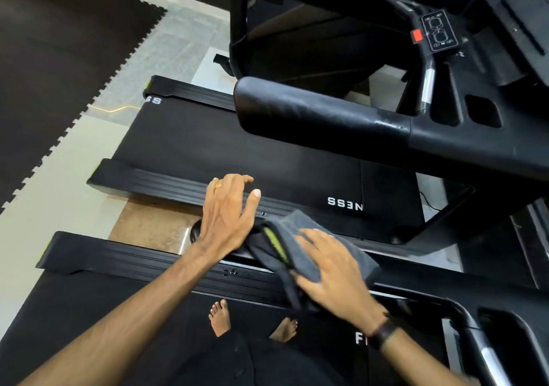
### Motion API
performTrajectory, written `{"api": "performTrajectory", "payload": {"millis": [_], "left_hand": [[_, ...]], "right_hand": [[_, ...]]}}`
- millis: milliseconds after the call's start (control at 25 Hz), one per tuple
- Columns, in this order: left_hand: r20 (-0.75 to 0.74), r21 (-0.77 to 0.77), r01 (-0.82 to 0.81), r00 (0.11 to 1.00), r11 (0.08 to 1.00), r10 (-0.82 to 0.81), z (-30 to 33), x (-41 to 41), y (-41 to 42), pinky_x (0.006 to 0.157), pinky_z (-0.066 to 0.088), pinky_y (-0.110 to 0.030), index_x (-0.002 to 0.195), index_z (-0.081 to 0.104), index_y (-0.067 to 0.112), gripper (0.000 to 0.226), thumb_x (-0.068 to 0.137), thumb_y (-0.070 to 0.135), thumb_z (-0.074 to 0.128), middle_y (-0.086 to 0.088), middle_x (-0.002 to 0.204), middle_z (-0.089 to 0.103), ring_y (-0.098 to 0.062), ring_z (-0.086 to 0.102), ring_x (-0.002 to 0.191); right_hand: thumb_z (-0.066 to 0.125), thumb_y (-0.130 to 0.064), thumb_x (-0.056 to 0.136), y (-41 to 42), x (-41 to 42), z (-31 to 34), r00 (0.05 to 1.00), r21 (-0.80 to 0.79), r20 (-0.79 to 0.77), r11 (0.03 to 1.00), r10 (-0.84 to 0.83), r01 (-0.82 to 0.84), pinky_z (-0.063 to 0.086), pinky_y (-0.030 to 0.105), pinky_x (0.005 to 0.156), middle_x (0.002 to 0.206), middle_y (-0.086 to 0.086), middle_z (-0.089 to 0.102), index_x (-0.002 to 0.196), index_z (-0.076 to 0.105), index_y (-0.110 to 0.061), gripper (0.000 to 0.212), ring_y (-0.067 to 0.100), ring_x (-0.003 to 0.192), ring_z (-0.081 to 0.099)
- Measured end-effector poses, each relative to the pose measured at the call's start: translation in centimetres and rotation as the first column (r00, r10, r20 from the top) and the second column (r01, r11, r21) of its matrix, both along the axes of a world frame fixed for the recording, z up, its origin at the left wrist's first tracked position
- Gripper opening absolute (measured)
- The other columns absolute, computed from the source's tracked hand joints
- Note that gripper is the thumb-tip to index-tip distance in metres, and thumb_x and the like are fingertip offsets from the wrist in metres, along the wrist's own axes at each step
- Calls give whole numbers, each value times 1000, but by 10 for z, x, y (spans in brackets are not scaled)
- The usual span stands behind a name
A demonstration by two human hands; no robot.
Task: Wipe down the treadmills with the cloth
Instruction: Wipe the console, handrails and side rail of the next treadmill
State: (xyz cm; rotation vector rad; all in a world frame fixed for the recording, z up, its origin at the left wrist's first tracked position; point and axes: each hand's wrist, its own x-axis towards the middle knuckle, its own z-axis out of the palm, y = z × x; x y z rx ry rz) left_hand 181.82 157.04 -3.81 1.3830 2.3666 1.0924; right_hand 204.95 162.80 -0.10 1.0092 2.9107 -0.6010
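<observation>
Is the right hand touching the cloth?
Touching. The head view shows the right hand lying flat on the grey cloth, fingers spread over it.

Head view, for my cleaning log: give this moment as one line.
task: wipe treadmills | right hand: pressing grey cloth on handrail | left hand: open, beside cloth | person: barefoot on near treadmill

A: Pale tiled floor (178, 44) is showing up top, with dark interlocking mats (59, 59) lying along its left edge.

B: A yellow cable (114, 109) is trailing across the tile, and a brown patch of floor (148, 225) is gleaming, catching light.
</observation>
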Motion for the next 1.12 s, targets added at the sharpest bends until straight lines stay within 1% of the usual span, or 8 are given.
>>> {"api": "performTrajectory", "payload": {"millis": [160, 280, 440, 560, 680, 800, 960, 1120], "left_hand": [[-120, -122, 90, 987, 988, -104, -12, 4, -5, 118, 22, -50, 125, 55, 13, 46, 101, 44, 31, -1, 120, 58, -19, 55, 113], [-159, -176, 119, 976, 977, -148, -12, 6, -1, 119, 20, -51, 127, 54, 11, 51, 102, 47, 27, -4, 120, 56, -21, 54, 113], [-159, -198, 122, 975, 973, -155, -14, 5, 0, 118, 22, -52, 128, 52, 12, 57, 101, 52, 22, -5, 124, 55, -24, 53, 117], [-119, -192, 119, 982, 974, -143, -14, 5, -1, 115, 26, -52, 129, 52, 11, 60, 101, 54, 21, -5, 124, 54, -23, 53, 118], [-121, -185, 112, 983, 976, -135, -12, 8, -3, 115, 26, -52, 130, 52, 11, 61, 102, 54, 19, -4, 123, 55, -21, 54, 114], [-170, -203, 145, 969, 968, -180, -10, 10, -2, 118, 22, -52, 129, 52, 11, 64, 102, 56, 15, -4, 123, 55, -20, 55, 113], [-173, -186, 143, 969, 972, -175, -6, 20, 2, 119, 18, -52, 129, 52, 12, 65, 102, 56, 13, -4, 126, 56, -22, 55, 117], [-142, -147, 158, 974, 976, -179, 1, 46, 21, 119, 17, -52, 127, 54, 12, 62, 101, 55, 17, -3, 125, 56, -24, 55, 117]], "right_hand": [[52, -72, 81, 79, 17, -6, 828, -156, 449, 883, -336, 443, 48, 39, 93, 125, 7, 69, 112, 67, -28, 56, 32, 114, 63], [59, -60, 89, 99, -48, -23, 791, -251, 556, 856, -255, 452, 45, 37, 96, 139, 15, 59, 127, 60, -15, 59, 34, 123, 57], [52, -57, 92, 28, -77, -15, 951, -99, 268, 977, -158, 190, 44, 40, 87, 117, 10, 69, 108, 65, -17, 44, 34, 113, 61], [54, -60, 88, 6, 3, -2, 992, 77, 9, 990, -123, 122, 42, 38, 99, 125, 3, 69, 123, 68, -23, 53, 26, 119, 61], [59, -67, 84, 74, 47, 3, 825, -50, 403, 890, -396, 453, 46, 39, 93, 128, 9, 68, 122, 67, -23, 58, 32, 118, 62], [58, -66, 80, 118, 7, -9, 706, -215, 631, 802, -321, 558, 46, 36, 91, 135, 16, 61, 125, 61, -12, 71, 33, 119, 59], [54, -54, 92, 65, -64, -24, 876, -187, 425, 925, -228, 332, 44, 41, 93, 127, 16, 66, 118, 64, -12, 50, 36, 119, 60], [57, -48, 80, 11, 36, -5, 992, 13, -16, 992, -124, 124, 39, 38, 96, 119, 2, 69, 119, 65, -23, 47, 27, 114, 61]]}}
